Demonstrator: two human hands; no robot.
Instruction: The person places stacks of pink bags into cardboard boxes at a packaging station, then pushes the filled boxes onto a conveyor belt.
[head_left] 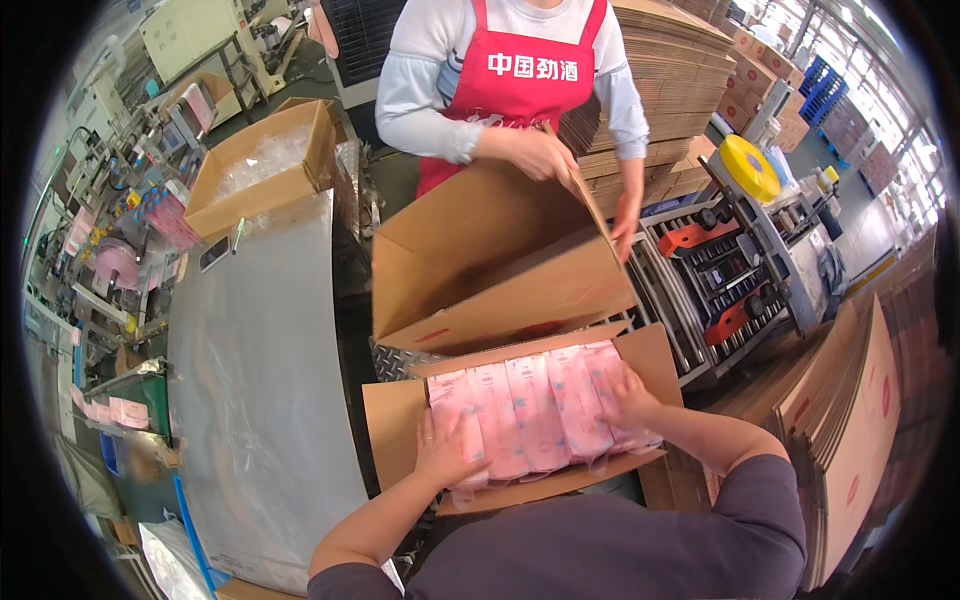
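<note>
An open cardboard carton [393, 430] stands in front of me, its flaps folded outward. Inside is a row of pink soft packs [535, 415] in clear wrap, side by side. My left hand [447, 450] lies on the left end of the row with its fingers spread. Against the pack at the right end rests my right hand [628, 402], fingers stretched out. Neither hand is closed round a pack; parts of the fingertips are hard to make out.
Across from me a person in a red apron [520, 80] holds another open carton [500, 255], tilted. To the left are a metal table [265, 400], a phone [215, 254] and a box of clear film [262, 170]. A taping machine [720, 260] and flattened cartons [845, 420] stand right.
</note>
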